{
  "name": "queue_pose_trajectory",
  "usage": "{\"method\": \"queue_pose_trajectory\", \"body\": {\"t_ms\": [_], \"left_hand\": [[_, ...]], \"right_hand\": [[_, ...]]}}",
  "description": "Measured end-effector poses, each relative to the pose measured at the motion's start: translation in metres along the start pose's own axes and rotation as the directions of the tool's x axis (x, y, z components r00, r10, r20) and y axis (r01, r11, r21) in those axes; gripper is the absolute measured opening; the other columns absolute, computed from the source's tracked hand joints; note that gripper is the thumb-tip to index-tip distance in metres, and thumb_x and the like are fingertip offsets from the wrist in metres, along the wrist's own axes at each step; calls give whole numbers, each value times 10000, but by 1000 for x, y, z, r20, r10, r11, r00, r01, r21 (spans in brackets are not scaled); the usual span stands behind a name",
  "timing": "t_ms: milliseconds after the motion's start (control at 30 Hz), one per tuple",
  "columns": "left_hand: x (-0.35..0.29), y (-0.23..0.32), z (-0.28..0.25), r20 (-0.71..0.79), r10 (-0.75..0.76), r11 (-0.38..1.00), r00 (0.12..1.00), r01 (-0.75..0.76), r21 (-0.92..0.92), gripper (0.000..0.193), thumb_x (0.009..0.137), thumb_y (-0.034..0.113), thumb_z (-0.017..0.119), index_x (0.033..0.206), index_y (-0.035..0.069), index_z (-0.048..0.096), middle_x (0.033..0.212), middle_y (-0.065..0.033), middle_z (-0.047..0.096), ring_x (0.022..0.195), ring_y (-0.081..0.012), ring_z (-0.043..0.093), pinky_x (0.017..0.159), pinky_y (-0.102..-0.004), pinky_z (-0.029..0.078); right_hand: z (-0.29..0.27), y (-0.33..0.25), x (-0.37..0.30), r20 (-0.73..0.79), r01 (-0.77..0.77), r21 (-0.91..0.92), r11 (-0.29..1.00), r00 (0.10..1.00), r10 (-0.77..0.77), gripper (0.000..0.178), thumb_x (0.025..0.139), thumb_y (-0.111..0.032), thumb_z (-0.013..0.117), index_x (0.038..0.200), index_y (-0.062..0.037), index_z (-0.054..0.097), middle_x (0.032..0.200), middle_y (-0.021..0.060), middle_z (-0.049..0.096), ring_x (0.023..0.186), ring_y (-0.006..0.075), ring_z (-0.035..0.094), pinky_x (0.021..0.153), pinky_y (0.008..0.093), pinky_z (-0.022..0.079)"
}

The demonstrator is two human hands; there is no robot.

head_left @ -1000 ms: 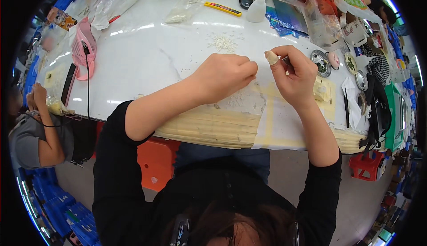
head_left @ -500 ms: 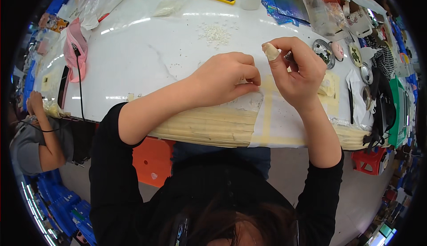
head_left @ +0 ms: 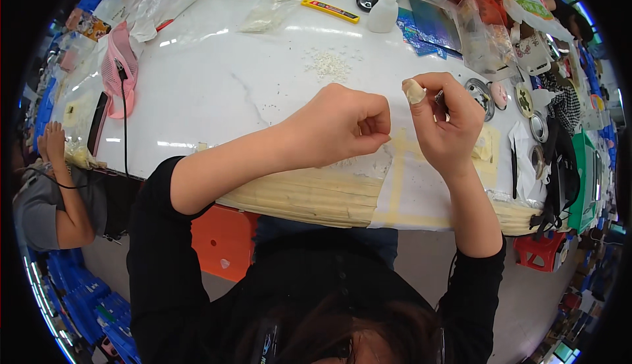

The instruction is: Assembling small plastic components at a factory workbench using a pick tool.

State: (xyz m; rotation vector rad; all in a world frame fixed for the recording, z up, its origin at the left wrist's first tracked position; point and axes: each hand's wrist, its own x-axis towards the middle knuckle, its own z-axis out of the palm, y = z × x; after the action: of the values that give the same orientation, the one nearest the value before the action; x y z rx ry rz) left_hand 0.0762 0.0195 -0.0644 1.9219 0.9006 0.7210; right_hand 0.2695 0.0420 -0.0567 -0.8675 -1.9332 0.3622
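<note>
My left hand (head_left: 342, 123) is curled into a loose fist above the table's front edge, thumb and forefinger pinched together; I cannot see anything between them. Close to its right, my right hand (head_left: 447, 127) grips a thin dark metal tool (head_left: 439, 98), with a pale cover (head_left: 413, 90) on its raised fingertip. Both hands hover over a white sheet (head_left: 421, 193) fixed to the table with strips of beige tape (head_left: 397, 179). A small heap of tiny white beads (head_left: 327, 66) lies on the white table (head_left: 217, 94) behind the hands.
At the back lie a yellow utility knife (head_left: 330, 9), a white squeeze bottle (head_left: 384, 15) and plastic bags (head_left: 270, 8). Round tins (head_left: 477, 90) and clutter crowd the right side. A pink mesh item (head_left: 122, 67) with a black cable lies left. Another person (head_left: 52, 193) sits at left; an orange stool (head_left: 224, 239) stands below.
Both hands have lifted off the sheet and come up toward me. The left hand has closed into a pinch nearer the right hand.
</note>
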Motion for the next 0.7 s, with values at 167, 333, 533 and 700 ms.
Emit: {"method": "queue_pose_trajectory", "body": {"t_ms": [167,333,533,700], "left_hand": [[-5,-13,-17,12,-293,716,956,228,-659,164,925,107,637,1044,-4,659,867,-38,662,767,-84,625,707,-222,534],[-12,-31,-27,53,-392,420,918,230,-878,203,925,87,636,1101,-11,654,961,-69,677,826,-96,647,786,-228,548],[-15,-29,-27,75,-398,502,914,286,-816,203,916,64,636,1102,-14,659,1004,-107,691,933,-143,677,801,-262,576],[-17,-30,-21,24,-359,585,933,245,-773,176,912,39,633,1074,-14,674,989,-113,690,916,-157,677,768,-271,583]], "right_hand": [[1,-12,11,108,28,48,998,994,-33,81,774,1,701,829,-21,645,725,38,635,528,99,568,485,216,446],[15,-11,-1,190,17,48,999,981,-25,171,696,37,690,844,-39,650,670,33,584,526,116,563,475,245,442],[24,10,-16,207,118,-11,993,972,-114,280,601,38,677,858,-69,653,607,27,497,488,165,504,436,288,368],[19,9,-15,218,103,1,995,971,-101,317,592,55,666,888,-58,658,621,34,511,499,167,518,439,287,378]]}}
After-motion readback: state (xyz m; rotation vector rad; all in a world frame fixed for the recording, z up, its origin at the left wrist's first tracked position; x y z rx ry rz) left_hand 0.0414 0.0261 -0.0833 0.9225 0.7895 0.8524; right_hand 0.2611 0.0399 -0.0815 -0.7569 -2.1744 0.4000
